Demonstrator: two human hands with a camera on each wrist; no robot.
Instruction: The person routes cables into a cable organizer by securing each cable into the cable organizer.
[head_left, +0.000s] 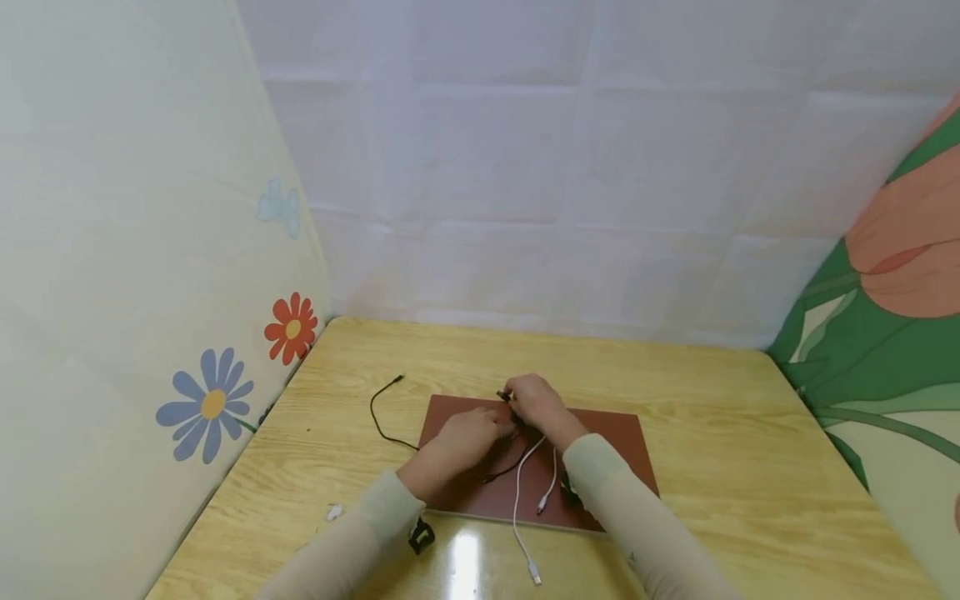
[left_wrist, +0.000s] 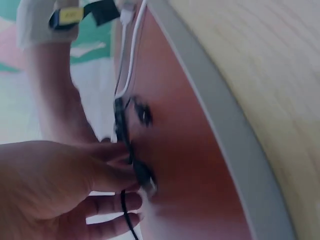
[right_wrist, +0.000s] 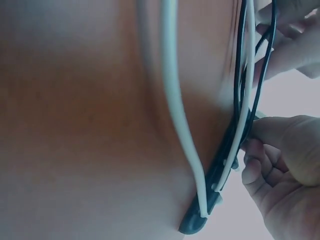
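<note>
Both hands work close together over the far part of a reddish-brown board. My right hand grips a black slotted cable holder; its end pokes out past the fingers in the head view. Two white cables sit in slots of this holder. Between thumb and fingers, my left hand pinches a black cable, whose dark plug hangs beside the fingertips. Thin black cables run from the holder toward the left hand in the right wrist view.
One black cable trails off the board's left side onto the wooden table. A white cable's plug lies past the board's near edge. A small white scrap lies left of the left sleeve. Printed cloth walls enclose the table.
</note>
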